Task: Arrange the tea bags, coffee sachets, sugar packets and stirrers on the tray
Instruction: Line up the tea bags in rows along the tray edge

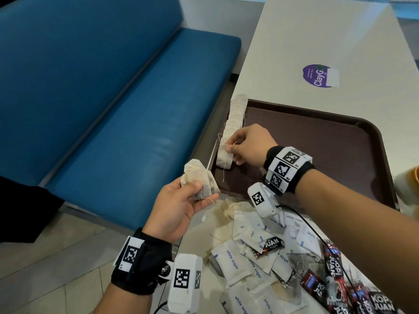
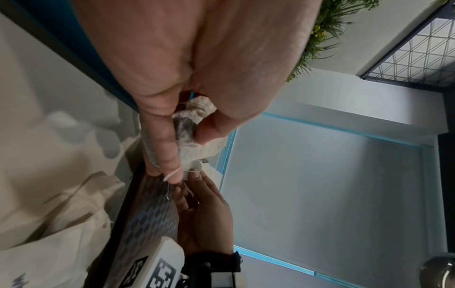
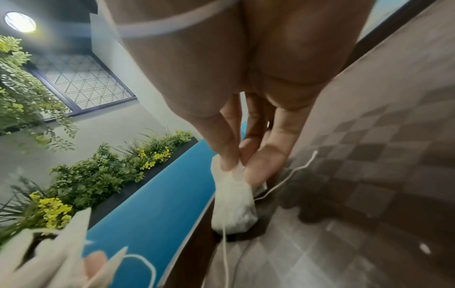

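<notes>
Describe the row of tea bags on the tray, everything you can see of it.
The row of tea bags is a line of off-white, paper-like pouches packed edge to edge along the left rim of the dark brown tray, running from its far corner toward the person. Thin white strings trail from several. The right hand pinches the nearest bag's top, setting it at the row's near end. The left hand holds more bags apart from it.

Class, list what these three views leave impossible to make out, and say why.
- Stirrers: none identifiable in any view.
- Tea bags gripped by the left hand: count unclear, bunched under the thumb.
- Coffee sachets: cut off by the head view's bottom edge.
- Tray: right arm hides part.
</notes>
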Demonstrator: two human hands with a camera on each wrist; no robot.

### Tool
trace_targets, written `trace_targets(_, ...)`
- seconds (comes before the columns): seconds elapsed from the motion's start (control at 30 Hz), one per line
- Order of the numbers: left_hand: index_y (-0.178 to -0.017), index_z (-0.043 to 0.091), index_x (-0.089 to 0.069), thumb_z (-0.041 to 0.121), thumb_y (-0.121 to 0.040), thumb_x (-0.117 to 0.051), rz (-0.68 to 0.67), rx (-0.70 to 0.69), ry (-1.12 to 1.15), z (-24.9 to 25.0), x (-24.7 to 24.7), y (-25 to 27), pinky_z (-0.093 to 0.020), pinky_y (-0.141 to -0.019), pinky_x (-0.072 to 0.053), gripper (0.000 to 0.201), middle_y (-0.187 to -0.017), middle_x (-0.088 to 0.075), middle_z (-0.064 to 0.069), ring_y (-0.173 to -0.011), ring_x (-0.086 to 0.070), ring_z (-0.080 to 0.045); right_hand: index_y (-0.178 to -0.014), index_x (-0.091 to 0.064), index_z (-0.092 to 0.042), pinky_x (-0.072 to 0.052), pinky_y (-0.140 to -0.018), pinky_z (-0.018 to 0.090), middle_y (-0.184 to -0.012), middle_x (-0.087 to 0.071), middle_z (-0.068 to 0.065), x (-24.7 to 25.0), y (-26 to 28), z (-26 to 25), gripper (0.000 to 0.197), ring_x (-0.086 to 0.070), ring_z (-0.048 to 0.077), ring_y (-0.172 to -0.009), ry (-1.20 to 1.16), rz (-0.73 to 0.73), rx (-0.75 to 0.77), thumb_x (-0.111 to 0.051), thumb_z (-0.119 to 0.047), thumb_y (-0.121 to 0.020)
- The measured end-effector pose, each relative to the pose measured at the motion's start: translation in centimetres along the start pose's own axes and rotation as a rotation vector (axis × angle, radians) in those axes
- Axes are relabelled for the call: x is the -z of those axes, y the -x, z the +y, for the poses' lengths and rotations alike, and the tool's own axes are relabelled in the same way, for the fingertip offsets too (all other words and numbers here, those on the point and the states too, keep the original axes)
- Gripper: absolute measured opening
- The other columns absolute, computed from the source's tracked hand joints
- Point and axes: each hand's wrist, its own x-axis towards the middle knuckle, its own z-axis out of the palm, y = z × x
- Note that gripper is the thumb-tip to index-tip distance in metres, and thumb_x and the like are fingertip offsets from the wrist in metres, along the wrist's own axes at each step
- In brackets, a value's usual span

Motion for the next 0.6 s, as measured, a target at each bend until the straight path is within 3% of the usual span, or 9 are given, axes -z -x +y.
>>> trace_targets(0.17, -0.111, -0.01, -0.066, -0.008, -0.099, -0.048, -0.003, 0.005, -0.01, 0.0, 0.1, -0.1, -0.04, -0.08, -0.063, 0.022, -0.118, -0.067, -0.027, -0.115, -0.064, -0.052, -0.089, -0.068, -0.005, -0.064, -0.06, 0.035, -0.077, -0.073, 0.011, -0.1, -0.5, 0.4, 0.017, -0.074, 0.022, -0.058, -0.075, 0.063, -0.044, -0.084, -0.008, -0.084)
trace_targets(0.3, -0.111, -0.014, -0.064, -0.015, -0.095, -0.04, -0.02, -0.006, -0.018, 0.1, 0.0, 0.0, -0.041, -0.083, -0.063, 0.028, -0.119, -0.064, -0.032, -0.116, -0.062, -0.054, -0.094, -0.065, -0.009, -0.065, -0.065, 0.043, -0.081, -0.071, 0.005, 0.1, -0.4, 0.5, 0.026, -0.075, 0.025, -0.062, -0.039, 0.097, -0.028, -0.086, -0.017, -0.082)
trace_targets(0.43, -0.115, -0.01, -0.064, -0.019, -0.095, -0.04, -0.028, -0.025, -0.036, 0.0, -0.3, -0.1, -0.037, -0.082, -0.063, 0.032, -0.122, -0.068, -0.028, -0.111, -0.067, -0.049, -0.087, -0.069, -0.019, -0.064, -0.076, 0.046, -0.086, -0.071, 0.001, 0.6, 0.4, 0.3, 0.015, -0.075, 0.025, -0.077, -0.011, 0.145, 0.042, -0.082, -0.026, -0.085)
trace_targets(0.5, -0.116, -0.009, -0.064, -0.019, -0.095, -0.043, -0.042, -0.034, -0.048, -0.1, -0.4, -0.1, -0.036, -0.083, -0.063, 0.031, -0.122, -0.068, -0.028, -0.111, -0.068, -0.046, -0.082, -0.071, -0.024, -0.062, -0.08, 0.043, -0.085, -0.072, -0.002, 0.6, 1.5, -0.2, 0.012, -0.072, 0.018, -0.08, -0.018, 0.116, 0.105, -0.081, -0.029, -0.085)
trace_targets(0.6, -0.118, -0.009, -0.064, -0.018, -0.096, -0.048, -0.07, -0.044, -0.058, -0.2, -0.4, -0.2, -0.039, -0.087, -0.062, 0.029, -0.124, -0.068, -0.028, -0.106, -0.071, -0.038, -0.084, -0.074, -0.021, -0.059, -0.07, 0.033, -0.083, -0.074, -0.001, 0.2, 4.2, -1.2, 0.015, -0.069, 0.012, -0.07, -0.113, -0.061, 0.192, -0.084, -0.032, -0.084)
